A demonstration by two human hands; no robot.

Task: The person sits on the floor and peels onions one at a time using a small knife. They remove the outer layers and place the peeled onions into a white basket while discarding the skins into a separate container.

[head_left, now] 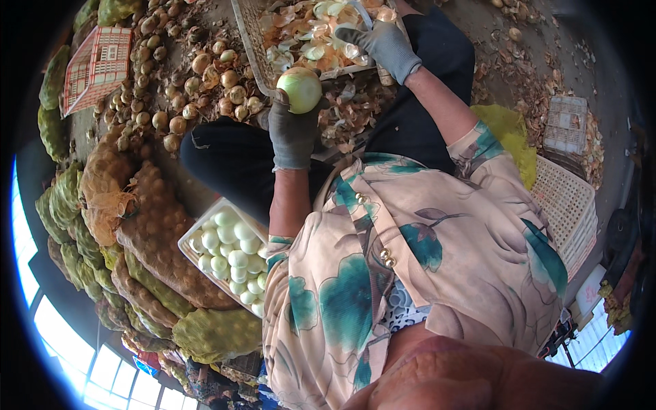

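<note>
A large onion (301,90), its surface pale green and yellowish, is held in my gloved left hand (293,134) above my left knee. Fingers wrap it from below, beside the corner of a worn crate (252,48). Loose onion skins (307,36) fill that crate. Over its right side, my gloved right hand (387,48) grips a slim pale blue-grey tool (363,14), possibly a knife; its far end is cut off by the view. More skins (348,110) litter the ground between my legs.
Unpeeled onions (229,79) lie scattered ahead to the left, near a red-and-white plastic basket (97,72). Filled mesh sacks (159,230) line the left side. A crate of peeled onions (187,246) stands by my left hip. Stacked white baskets (564,205) and a yellow mesh bag (505,136) are at right.
</note>
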